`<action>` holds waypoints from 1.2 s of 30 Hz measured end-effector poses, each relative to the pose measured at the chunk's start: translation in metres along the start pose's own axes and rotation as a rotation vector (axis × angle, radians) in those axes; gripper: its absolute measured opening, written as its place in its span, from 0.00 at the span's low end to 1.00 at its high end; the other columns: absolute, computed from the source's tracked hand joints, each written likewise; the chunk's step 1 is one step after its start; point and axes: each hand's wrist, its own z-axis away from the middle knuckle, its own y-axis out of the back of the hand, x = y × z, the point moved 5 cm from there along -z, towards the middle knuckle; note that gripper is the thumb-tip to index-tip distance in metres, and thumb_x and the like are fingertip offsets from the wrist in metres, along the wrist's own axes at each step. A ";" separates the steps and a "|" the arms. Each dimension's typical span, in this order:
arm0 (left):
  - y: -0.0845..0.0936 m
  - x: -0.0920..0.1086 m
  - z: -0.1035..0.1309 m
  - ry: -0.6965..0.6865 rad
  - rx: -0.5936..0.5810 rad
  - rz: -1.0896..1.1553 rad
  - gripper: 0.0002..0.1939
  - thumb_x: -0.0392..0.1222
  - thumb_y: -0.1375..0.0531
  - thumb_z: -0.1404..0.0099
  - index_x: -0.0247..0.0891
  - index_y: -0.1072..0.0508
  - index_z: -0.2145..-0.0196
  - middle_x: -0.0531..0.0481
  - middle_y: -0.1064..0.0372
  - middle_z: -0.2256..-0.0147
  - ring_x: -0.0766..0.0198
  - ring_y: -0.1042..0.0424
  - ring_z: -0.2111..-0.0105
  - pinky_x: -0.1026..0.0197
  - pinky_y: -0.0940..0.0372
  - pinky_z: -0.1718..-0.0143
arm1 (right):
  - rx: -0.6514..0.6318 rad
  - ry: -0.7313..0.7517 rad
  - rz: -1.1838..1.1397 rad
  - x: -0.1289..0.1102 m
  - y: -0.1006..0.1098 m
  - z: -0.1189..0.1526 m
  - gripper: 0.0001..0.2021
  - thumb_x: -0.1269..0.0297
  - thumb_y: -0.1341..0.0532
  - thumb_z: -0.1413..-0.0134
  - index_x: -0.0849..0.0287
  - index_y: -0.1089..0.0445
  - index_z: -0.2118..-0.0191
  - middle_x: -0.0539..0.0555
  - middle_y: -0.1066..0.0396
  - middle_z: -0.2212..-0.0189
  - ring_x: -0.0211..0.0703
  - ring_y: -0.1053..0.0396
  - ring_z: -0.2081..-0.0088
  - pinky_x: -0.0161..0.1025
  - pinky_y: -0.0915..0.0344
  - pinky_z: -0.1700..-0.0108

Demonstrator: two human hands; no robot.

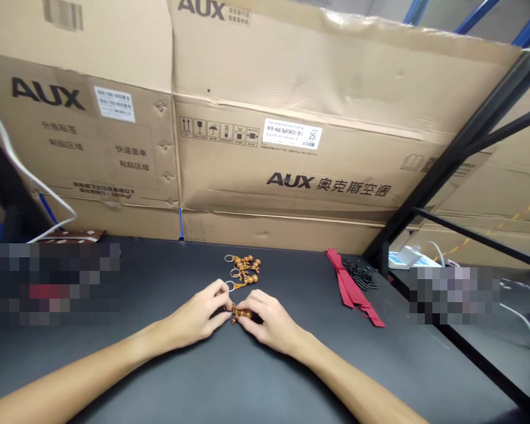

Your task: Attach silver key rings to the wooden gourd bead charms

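Between my hands, low over the black tabletop, is a keychain (pixel 244 314) with a brown wooden gourd and small beads. The fingers of my left hand (pixel 203 313) are pinched at its ring end, which they mostly cover. My right hand (pixel 271 320) grips the gourd end between thumb and fingers. Just beyond my fingertips lies another gourd keychain (pixel 249 280), its metal ring toward the left. Further back, more gourd keychains (pixel 244 263) of the same kind lie close together, rings also leftward.
Red strips (pixel 352 285) lie at the right, beside a pile of black cords or clasps (pixel 360 274). Large cardboard panels (pixel 282 171) stand along the back. A black metal frame (pixel 417 194) slopes up on the right. Blurred-out patches cover things at both sides.
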 end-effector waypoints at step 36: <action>-0.004 -0.004 -0.001 -0.042 -0.007 -0.027 0.09 0.33 0.52 0.29 0.38 0.33 0.63 0.47 0.40 0.58 0.64 0.33 0.64 0.62 0.35 0.57 | 0.055 -0.102 0.074 0.005 0.004 -0.001 0.01 0.68 0.38 0.42 0.58 0.28 0.64 0.50 0.29 0.70 0.40 0.33 0.67 0.38 0.44 0.62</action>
